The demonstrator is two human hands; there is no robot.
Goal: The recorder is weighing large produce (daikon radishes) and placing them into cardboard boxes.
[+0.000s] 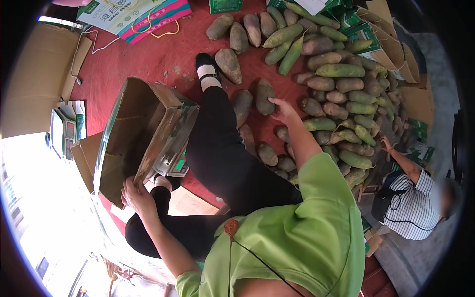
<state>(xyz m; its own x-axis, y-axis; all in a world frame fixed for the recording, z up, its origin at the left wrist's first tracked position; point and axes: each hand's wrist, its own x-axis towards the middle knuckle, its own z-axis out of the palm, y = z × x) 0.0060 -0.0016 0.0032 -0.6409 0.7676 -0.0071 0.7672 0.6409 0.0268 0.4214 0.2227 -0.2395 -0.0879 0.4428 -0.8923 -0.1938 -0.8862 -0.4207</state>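
In the head view, the edge of an open cardboard box point(129, 131) is grasped by the left hand point(138, 198), whose fingers are bent over the cardboard at its near lower corner. A soil-darkened radish point(264, 96) is touched near its lower right side by the right hand point(284, 109); the fingers are partly curled, and whether a full grip is taken cannot be told. That radish is seen on or just above the red surface point(148, 57), beside another dark radish point(242, 106).

The box is tilted, with its opening turned toward the left, and a digital scale point(177, 167) is partly hidden by its lower side. The direct way between radish and box is crossed by a black-trousered leg point(217, 133). Bare red room is left beyond the box, up to the paper bags point(141, 20). The right side is crowded by a heap of radishes point(360, 108), its outer edge being neared by a co-worker's hand point(386, 143).
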